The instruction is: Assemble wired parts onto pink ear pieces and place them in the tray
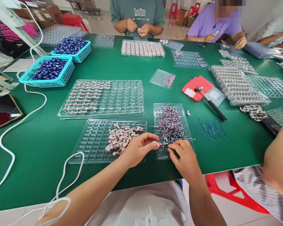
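My left hand (138, 149) is closed, pinching a small pale piece, perhaps one of the beige earpiece-like shells, between thumb and forefinger. Facing it, my right hand (186, 158) has its thumb and forefinger together at the near end of a heap of thin wired parts (171, 122); whatever they grip is too small to make out. That heap lies on a clear plastic tray (157, 108). Beside my left wrist, loose beige shells (121, 138) are piled on another clear tray (91, 141).
Farther back lies a partly filled shell tray (124, 97). To the right are blue thin rods (208, 130), a black-handled hammer (213, 105) and red sheets (198, 86). Turquoise baskets (63, 81), a phone (6, 110) and a white cable (8, 135) occupy the left. Co-workers sit opposite and at right.
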Tool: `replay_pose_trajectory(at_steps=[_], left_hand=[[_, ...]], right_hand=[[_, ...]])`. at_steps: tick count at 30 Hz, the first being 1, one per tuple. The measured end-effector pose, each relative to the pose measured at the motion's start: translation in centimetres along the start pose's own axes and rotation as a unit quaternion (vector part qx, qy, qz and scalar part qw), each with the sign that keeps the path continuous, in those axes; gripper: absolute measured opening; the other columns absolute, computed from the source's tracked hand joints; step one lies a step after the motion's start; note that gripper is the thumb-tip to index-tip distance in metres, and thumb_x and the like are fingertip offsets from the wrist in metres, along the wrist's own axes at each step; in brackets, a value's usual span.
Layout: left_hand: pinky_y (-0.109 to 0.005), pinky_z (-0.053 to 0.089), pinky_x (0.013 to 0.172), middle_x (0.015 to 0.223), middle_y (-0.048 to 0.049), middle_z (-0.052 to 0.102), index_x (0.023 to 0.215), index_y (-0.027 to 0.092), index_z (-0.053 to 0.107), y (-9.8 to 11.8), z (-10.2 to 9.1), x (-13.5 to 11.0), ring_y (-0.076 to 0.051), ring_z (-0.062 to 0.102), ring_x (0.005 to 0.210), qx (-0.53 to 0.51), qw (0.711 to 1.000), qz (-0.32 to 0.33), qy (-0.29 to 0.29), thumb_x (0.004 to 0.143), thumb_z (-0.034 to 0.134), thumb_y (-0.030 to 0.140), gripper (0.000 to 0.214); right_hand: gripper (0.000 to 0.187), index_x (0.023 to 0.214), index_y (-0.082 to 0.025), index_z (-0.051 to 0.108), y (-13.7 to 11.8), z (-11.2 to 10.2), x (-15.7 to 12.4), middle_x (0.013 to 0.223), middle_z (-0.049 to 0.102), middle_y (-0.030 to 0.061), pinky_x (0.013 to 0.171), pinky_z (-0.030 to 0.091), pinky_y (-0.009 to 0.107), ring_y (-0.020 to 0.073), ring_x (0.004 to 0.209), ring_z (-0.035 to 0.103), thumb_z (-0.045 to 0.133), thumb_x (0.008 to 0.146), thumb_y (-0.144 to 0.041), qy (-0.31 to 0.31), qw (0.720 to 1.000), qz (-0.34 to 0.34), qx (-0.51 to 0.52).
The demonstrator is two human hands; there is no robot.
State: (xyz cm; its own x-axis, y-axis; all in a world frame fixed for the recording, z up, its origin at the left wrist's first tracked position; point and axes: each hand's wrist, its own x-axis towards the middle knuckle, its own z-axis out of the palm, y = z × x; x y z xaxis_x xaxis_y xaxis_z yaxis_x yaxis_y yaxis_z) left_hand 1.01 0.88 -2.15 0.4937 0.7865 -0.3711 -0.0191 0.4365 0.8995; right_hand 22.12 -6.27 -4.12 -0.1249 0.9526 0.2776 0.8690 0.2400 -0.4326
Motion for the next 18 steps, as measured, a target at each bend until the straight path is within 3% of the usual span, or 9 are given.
replay_pose_trajectory(at_steps=[3,7,13,18], left_hand=[[-0.040,0.054,0.101,0.113,-0.0115,0.076,0.112,0.015,0.066,0.0,0.0,-0.1,-0.023,0.072,0.108,-0.004,1.000,-0.010,-0.009,0.083,0.074,0.034,0.036],[-0.040,0.055,0.101,0.135,-0.0142,0.063,0.099,0.013,0.070,0.2,-0.2,-0.1,-0.025,0.071,0.110,0.004,1.000,0.015,-0.004,0.083,0.073,0.036,0.028],[-0.036,0.058,0.088,0.096,-0.0075,0.072,0.102,0.014,0.065,0.2,-0.3,-0.1,-0.020,0.073,0.091,0.031,0.999,0.025,-0.007,0.089,0.069,0.037,0.028],[-0.032,0.058,0.079,0.097,-0.0085,0.073,0.106,0.014,0.063,0.1,-0.2,-0.2,-0.017,0.071,0.084,0.047,0.998,0.038,-0.004,0.091,0.065,0.038,0.028]], right_hand=[[0.014,0.100,-0.023,0.070,-0.5,-0.4,0.9,0.094,0.065,0.0059,0.079,0.047,0.038,0.0225,0.089,0.056,0.059,0.095,-0.015,-0.055,0.997,-0.041,-0.024],[0.015,0.098,-0.023,0.071,-0.6,-0.7,2.0,0.095,0.065,0.0059,0.078,0.044,0.036,0.0215,0.088,0.053,0.060,0.094,-0.013,-0.105,0.988,-0.096,-0.050],[0.009,0.093,-0.021,0.070,-0.2,-0.9,3.5,0.091,0.064,0.0053,0.075,0.040,0.035,0.0212,0.086,0.050,0.062,0.094,-0.017,-0.151,0.972,-0.159,-0.081],[0.007,0.088,-0.018,0.067,-0.1,-0.8,3.9,0.091,0.064,0.0061,0.075,0.040,0.035,0.0212,0.085,0.050,0.064,0.091,-0.013,-0.136,0.958,-0.232,-0.103]])
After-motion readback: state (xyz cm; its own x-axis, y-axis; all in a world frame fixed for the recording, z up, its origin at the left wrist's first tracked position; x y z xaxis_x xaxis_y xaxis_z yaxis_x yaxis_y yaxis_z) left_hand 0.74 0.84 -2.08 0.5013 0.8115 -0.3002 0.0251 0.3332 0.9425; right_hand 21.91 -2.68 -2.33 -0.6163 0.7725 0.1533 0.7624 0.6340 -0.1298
